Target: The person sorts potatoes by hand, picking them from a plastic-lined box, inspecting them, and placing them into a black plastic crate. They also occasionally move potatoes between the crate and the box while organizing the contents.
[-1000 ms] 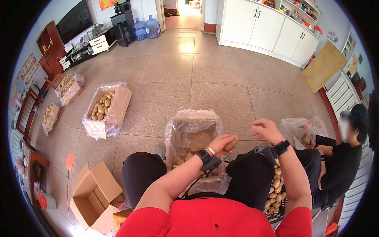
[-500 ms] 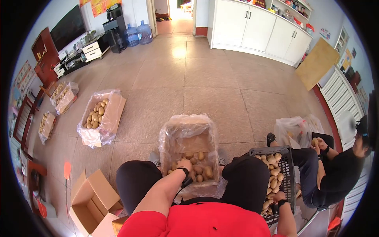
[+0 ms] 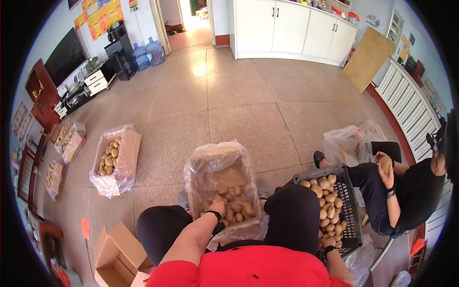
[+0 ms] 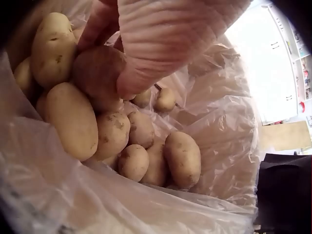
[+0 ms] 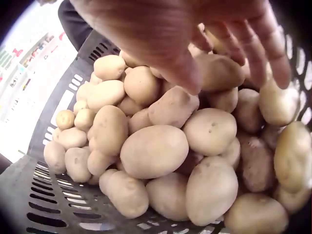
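In the head view my left hand [image 3: 218, 205] is down inside the plastic-lined cardboard box [image 3: 191, 179] between my knees. The left wrist view shows its thumb and fingers gripping a brownish potato [image 4: 100, 73] among several other potatoes. My right hand [image 3: 328, 242] is low at the near end of the black plastic crate [image 3: 353, 210], which is heaped with potatoes. In the right wrist view its fingers [image 5: 253, 41] are spread and fairly straight above the heap. One potato [image 5: 219, 73] lies under the palm, between thumb and fingers.
Another lined box [image 3: 129, 153] with potatoes stands to the left, and smaller ones lie beyond it. An open carton [image 3: 119, 258] sits at my left knee. A person in black [image 3: 416, 196] sits at the right, holding a potato beside plastic bags [image 3: 349, 146].
One second ago my left hand held a potato above the box and my right hand was raised. Both then went down, left into the box, right into the crate. The head view has shifted right.
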`<control>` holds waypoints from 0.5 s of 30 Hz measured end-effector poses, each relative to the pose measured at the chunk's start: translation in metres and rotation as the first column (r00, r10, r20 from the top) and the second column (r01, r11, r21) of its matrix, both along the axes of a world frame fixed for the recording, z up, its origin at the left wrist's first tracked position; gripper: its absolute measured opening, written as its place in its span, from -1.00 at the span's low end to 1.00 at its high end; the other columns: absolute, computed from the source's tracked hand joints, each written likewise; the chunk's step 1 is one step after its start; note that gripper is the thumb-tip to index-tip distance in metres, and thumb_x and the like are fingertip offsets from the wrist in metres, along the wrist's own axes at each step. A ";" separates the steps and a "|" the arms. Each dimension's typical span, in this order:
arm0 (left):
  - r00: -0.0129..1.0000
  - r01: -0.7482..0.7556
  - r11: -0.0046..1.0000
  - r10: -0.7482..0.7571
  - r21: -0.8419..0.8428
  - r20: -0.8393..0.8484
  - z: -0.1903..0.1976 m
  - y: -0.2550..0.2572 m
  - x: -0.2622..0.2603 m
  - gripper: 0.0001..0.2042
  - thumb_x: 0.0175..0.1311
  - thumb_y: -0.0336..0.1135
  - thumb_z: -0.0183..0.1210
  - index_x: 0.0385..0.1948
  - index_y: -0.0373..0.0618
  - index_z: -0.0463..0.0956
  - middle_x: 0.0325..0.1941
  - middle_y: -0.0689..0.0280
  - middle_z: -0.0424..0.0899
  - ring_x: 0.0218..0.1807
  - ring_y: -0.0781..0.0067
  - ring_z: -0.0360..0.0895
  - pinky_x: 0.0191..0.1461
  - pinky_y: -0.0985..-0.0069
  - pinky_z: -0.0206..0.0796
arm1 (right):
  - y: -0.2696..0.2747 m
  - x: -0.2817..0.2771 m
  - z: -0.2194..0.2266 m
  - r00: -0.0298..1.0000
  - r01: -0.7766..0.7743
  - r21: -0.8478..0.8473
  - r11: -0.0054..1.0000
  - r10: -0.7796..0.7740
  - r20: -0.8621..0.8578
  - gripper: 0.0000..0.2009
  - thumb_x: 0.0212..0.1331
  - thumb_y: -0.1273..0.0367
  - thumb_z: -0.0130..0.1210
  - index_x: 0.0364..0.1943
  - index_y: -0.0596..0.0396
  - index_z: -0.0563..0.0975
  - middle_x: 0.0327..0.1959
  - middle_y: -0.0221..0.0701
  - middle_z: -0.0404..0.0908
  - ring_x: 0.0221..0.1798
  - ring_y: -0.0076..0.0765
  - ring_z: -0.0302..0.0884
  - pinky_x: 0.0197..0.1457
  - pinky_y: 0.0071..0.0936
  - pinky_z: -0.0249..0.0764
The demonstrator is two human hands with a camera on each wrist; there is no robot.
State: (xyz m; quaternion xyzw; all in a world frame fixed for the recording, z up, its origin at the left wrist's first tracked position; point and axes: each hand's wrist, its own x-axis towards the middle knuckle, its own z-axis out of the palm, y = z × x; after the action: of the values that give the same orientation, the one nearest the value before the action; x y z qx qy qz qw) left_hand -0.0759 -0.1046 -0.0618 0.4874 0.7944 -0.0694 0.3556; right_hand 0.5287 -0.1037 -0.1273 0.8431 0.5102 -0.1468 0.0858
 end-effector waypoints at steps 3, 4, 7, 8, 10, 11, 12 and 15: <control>0.998 -0.049 0.999 0.050 0.015 -0.037 -0.006 -0.004 0.001 -0.62 0.14 -0.32 0.08 0.04 -0.04 0.41 0.20 -0.17 0.28 0.14 -0.12 0.38 0.19 0.24 0.30 | 0.011 0.037 -0.039 0.949 -0.312 -0.251 0.916 0.311 -0.047 -0.54 -0.05 0.08 0.10 -0.26 0.25 0.56 -0.16 -0.03 0.59 0.00 -0.03 0.53 0.05 -0.22 0.44; 0.999 -0.032 0.999 0.032 -0.007 -0.007 -0.011 -0.003 -0.001 -0.62 0.13 -0.32 0.08 0.03 -0.06 0.41 0.15 -0.18 0.34 0.12 -0.11 0.41 0.18 0.24 0.31 | 0.014 0.034 -0.038 0.950 -0.312 -0.246 0.918 0.310 -0.045 -0.54 -0.05 0.08 0.10 -0.26 0.25 0.56 -0.16 -0.03 0.59 0.00 -0.03 0.53 0.05 -0.22 0.44; 0.999 -0.029 1.000 0.029 0.001 0.014 -0.013 0.001 -0.001 -0.63 0.11 -0.31 0.10 0.01 -0.08 0.40 0.05 -0.18 0.44 0.09 -0.08 0.45 0.16 0.23 0.32 | 0.017 0.011 -0.023 0.997 -0.075 -0.167 0.983 0.071 -0.033 -0.55 -0.04 0.09 0.08 -0.24 0.24 0.55 -0.15 -0.04 0.58 -0.03 -0.02 0.54 0.03 -0.21 0.45; 0.999 -0.041 0.999 0.041 0.027 0.002 -0.010 0.000 0.001 -0.62 0.10 -0.31 0.11 0.00 -0.08 0.40 0.00 -0.17 0.49 0.08 -0.07 0.46 0.14 0.23 0.33 | 0.017 0.005 -0.016 0.998 -0.059 -0.159 0.986 0.057 -0.022 -0.55 -0.04 0.09 0.08 -0.24 0.24 0.54 -0.14 -0.04 0.58 -0.03 -0.01 0.54 0.02 -0.22 0.46; 0.994 -0.109 0.989 0.112 0.097 -0.022 -0.002 0.003 0.004 -0.62 0.09 -0.29 0.13 -0.01 -0.09 0.39 0.02 -0.16 0.47 0.06 -0.08 0.46 0.12 0.22 0.34 | 0.014 -0.010 0.000 0.999 -0.047 -0.152 0.987 0.045 -0.017 -0.55 -0.04 0.09 0.08 -0.24 0.23 0.54 -0.14 -0.04 0.58 -0.04 0.01 0.54 0.01 -0.22 0.46; 0.983 -0.174 0.971 0.182 0.166 -0.037 0.004 0.004 0.003 -0.61 0.08 -0.27 0.14 -0.01 -0.10 0.38 0.03 -0.15 0.44 0.04 -0.10 0.47 0.10 0.21 0.35 | 0.012 -0.014 0.009 0.999 -0.051 -0.138 0.989 0.050 -0.011 -0.60 0.05 0.11 0.00 -0.21 0.16 0.55 -0.15 -0.07 0.59 -0.06 0.03 0.56 -0.02 -0.21 0.48; 0.982 -0.177 0.970 0.186 0.166 -0.040 0.014 0.006 0.001 -0.61 0.08 -0.27 0.14 -0.01 -0.10 0.38 0.03 -0.15 0.44 0.04 -0.10 0.47 0.10 0.21 0.35 | 0.011 -0.020 0.017 0.998 -0.055 -0.124 0.991 0.055 -0.004 -0.63 0.14 0.13 -0.09 -0.18 0.09 0.56 -0.17 -0.11 0.61 -0.08 0.05 0.57 -0.05 -0.20 0.50; 0.939 -0.328 0.925 0.341 0.194 -0.040 0.022 0.012 -0.008 -0.65 0.13 -0.24 0.14 -0.04 -0.07 0.36 0.09 -0.07 0.32 0.11 -0.04 0.40 0.13 0.23 0.34 | 0.005 -0.028 0.022 0.993 0.116 0.000 0.993 -0.116 -0.028 -0.63 0.11 0.16 -0.05 -0.16 0.14 0.54 -0.16 -0.11 0.61 -0.02 0.06 0.54 -0.04 -0.17 0.48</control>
State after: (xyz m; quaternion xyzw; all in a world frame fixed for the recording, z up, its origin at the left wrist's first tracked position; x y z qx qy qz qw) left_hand -0.0835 -0.0927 -0.0396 0.3726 0.8814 0.0482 0.2862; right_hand 0.5007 -0.0984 -0.1058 0.8693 0.4615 -0.1632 0.0693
